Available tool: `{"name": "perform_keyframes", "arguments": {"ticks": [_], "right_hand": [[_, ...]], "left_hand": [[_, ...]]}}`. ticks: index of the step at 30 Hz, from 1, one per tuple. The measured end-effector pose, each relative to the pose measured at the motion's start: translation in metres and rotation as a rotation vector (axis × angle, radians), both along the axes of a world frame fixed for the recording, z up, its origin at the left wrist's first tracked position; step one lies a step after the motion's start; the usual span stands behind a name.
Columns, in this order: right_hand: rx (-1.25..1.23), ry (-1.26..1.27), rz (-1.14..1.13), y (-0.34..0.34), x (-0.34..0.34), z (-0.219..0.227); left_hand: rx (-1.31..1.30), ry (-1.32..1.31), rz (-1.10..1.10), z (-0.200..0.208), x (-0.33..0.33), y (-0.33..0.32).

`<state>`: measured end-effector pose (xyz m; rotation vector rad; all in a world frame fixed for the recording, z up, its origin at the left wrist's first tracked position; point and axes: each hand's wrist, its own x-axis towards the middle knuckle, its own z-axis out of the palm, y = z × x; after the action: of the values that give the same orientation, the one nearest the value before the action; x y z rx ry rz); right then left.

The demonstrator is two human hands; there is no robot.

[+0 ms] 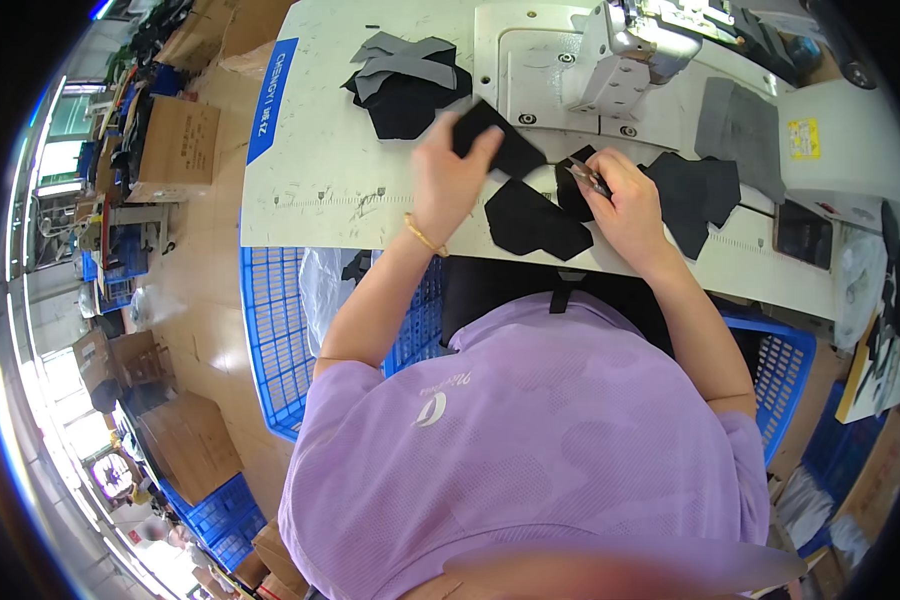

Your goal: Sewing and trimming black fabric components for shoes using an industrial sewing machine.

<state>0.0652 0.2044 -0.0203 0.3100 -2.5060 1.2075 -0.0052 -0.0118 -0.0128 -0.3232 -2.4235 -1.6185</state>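
Note:
My left hand [448, 178], slightly blurred, pinches a black fabric piece [510, 148] and holds it over the white sewing table [340, 215]. In my right hand [625, 208] is a small pair of metal thread snips [590, 177], its tips pointing toward the held piece. Beneath those tips sits another black piece [570, 193], partly covered by my fingers. A many-sided black piece [536, 222] rests near the table's front edge, between my hands. Farther left, grey fabric strips [410, 62] lie crossed on a stack of black pieces [407, 112].
The sewing machine head [620, 65] stands beyond my right hand. Dark pieces [685, 195] and grey fabric [740, 135] lie to the right, near a phone-like dark device [803, 234]. Blue plastic baskets [270, 340] flank my lap under the table edge. Cardboard boxes [175, 145] stand left across the floor.

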Motion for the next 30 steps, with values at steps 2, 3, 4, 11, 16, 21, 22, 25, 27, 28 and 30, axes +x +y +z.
{"name": "perform_keyframes", "arguments": {"ticks": [2,3,4,11,16,21,22,25,27,28,30], "right_hand": [[0.007,-0.012,-0.014,0.002,0.0,-0.005],[-0.073,0.081,-0.023,0.001,-0.002,-0.006],[-0.153,0.175,-0.033,0.0,-0.005,-0.004],[-0.819,-0.323,-0.037,-0.008,0.005,0.055],[-0.391,-0.231,0.104,0.008,0.013,0.073],[-0.025,0.009,-0.23,0.087,-0.026,0.064],[0.229,0.15,-0.283,0.129,-0.048,0.051],[0.632,0.028,-0.325,0.192,-0.083,0.036],[0.67,-0.027,-0.249,0.212,-0.098,0.034],[0.707,-0.086,-0.17,0.216,-0.102,0.033],[0.718,-0.071,-0.155,0.202,-0.099,0.041]], "left_hand": [[0.159,0.016,0.108,0.025,0.005,0.005],[0.248,-0.019,0.125,0.03,0.003,0.004],[0.249,-0.016,0.122,0.035,0.006,0.007],[0.449,-0.089,-0.001,0.041,0.035,0.043],[-0.424,0.511,-0.25,0.068,0.042,0.05],[-0.253,0.321,-0.247,0.055,0.031,0.054],[-0.177,0.264,-0.236,0.056,0.031,0.054],[-0.067,0.155,-0.239,0.057,0.03,0.056],[0.002,0.112,-0.233,0.059,0.031,0.058],[0.003,0.114,-0.231,0.059,0.03,0.059],[0.005,0.132,-0.233,0.057,0.03,0.057]]}}
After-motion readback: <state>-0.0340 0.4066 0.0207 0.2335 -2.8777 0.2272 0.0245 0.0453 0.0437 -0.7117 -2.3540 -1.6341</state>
